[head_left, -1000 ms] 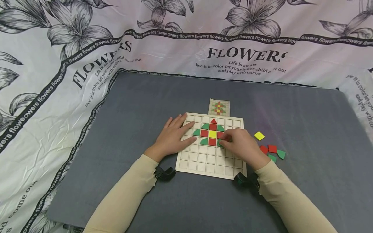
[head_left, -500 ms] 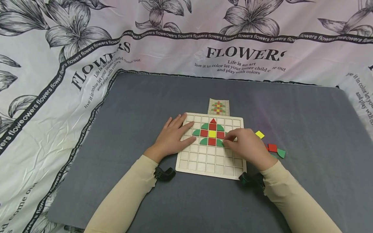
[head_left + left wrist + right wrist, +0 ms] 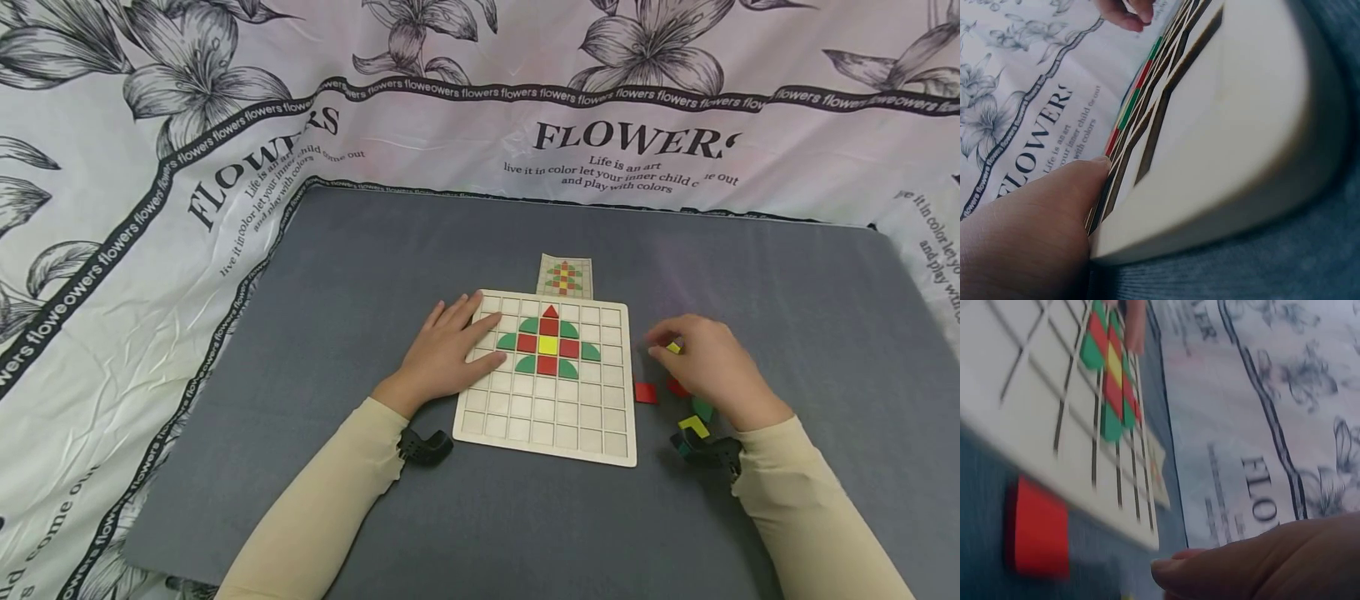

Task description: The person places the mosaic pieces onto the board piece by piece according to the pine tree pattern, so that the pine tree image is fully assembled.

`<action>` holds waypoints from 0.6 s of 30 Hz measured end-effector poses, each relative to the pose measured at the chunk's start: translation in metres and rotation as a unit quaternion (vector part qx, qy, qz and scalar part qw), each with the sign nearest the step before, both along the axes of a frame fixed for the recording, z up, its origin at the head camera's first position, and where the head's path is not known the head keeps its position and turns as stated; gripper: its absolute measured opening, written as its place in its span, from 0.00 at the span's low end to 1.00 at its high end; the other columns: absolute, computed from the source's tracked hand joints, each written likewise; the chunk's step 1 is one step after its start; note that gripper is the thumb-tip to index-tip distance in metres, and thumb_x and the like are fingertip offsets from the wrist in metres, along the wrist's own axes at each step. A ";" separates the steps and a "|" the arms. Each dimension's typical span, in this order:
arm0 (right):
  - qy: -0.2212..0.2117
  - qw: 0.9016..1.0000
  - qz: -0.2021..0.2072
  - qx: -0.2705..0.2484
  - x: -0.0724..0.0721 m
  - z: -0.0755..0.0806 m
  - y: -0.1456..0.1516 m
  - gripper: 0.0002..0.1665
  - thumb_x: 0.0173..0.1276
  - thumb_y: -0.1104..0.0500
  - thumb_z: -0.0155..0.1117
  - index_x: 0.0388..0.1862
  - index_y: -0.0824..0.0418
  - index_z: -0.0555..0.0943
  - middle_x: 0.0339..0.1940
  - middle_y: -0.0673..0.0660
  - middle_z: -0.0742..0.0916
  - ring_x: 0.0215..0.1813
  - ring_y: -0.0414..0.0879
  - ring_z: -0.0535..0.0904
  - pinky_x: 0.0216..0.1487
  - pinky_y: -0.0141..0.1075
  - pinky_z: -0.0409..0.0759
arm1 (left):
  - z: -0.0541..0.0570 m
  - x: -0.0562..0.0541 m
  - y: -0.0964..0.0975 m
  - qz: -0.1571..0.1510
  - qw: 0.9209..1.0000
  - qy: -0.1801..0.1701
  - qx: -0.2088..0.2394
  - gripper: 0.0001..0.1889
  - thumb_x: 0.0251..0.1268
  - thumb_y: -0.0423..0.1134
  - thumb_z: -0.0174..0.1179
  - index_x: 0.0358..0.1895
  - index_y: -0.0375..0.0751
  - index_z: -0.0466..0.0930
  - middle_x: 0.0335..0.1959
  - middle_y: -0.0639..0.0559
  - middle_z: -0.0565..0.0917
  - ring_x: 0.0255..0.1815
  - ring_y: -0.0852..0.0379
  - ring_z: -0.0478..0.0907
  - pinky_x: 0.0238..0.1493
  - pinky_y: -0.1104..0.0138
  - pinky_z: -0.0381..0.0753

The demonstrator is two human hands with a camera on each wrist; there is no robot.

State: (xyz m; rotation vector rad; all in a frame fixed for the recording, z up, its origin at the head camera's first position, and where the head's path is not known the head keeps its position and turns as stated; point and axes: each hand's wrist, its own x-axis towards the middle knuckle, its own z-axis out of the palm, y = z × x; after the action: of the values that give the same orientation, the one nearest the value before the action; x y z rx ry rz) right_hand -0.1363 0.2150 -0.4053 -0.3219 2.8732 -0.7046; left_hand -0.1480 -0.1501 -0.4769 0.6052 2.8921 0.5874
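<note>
A pale square grid board (image 3: 525,408) bears red, green and yellow tiles in a tree-like pattern, with a red triangle (image 3: 550,312) at the top. My left hand (image 3: 442,354) lies on the board's left edge with fingers spread, the thumb (image 3: 1066,194) along its near side. My right hand (image 3: 705,367) hovers right of the board, fingers loosely curled over a yellow tile (image 3: 674,347). No tile shows between its fingertips. A red square tile (image 3: 645,392) lies just beside the board's right edge. Under the right wrist are a green tile (image 3: 702,408) and another yellow tile (image 3: 693,426).
Behind the board stands a small card (image 3: 565,277) with a printed tree pattern. A grey cloth (image 3: 390,250) covers the table. White floral fabric (image 3: 450,142) hangs around the back and left side. Another red tile (image 3: 678,387) is partly hidden by the right hand.
My right hand has left the board and moved right to the loose tiles, uncovering a green tile at the pattern's right side. The left hand has stayed in place.
</note>
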 end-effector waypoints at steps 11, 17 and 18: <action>-0.007 0.999 -0.021 0.028 -0.008 -0.010 0.024 0.19 0.72 0.57 0.70 0.56 0.68 0.87 0.53 0.72 0.87 0.54 0.65 0.82 0.49 0.62 0.81 | 0.003 0.001 0.001 0.001 1.000 -0.007 0.003 0.39 0.77 0.68 0.50 0.84 0.58 0.60 0.88 0.52 0.47 0.89 0.50 0.41 0.86 0.50 0.33; -0.017 0.999 -0.037 0.019 -0.009 -0.011 0.024 0.23 0.68 0.56 0.72 0.55 0.70 0.86 0.49 0.71 0.89 0.48 0.64 0.85 0.43 0.56 0.84 | 0.003 0.001 0.001 0.003 1.000 -0.007 -0.001 0.38 0.77 0.68 0.50 0.84 0.59 0.61 0.88 0.52 0.46 0.89 0.51 0.41 0.86 0.51 0.32; -0.017 0.999 -0.037 0.017 -0.009 -0.011 0.024 0.22 0.68 0.56 0.73 0.54 0.71 0.86 0.47 0.71 0.89 0.47 0.63 0.85 0.42 0.54 0.84 | 0.003 0.001 0.001 0.003 1.000 -0.007 -0.001 0.38 0.77 0.68 0.50 0.84 0.59 0.61 0.88 0.52 0.46 0.89 0.51 0.41 0.86 0.51 0.32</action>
State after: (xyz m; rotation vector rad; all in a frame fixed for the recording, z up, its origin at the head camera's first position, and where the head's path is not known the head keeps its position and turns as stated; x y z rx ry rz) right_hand -0.1454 0.2391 -0.4158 -0.1974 2.8745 -0.6663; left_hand -0.1472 -0.1487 -0.4739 0.5891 2.8827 0.5864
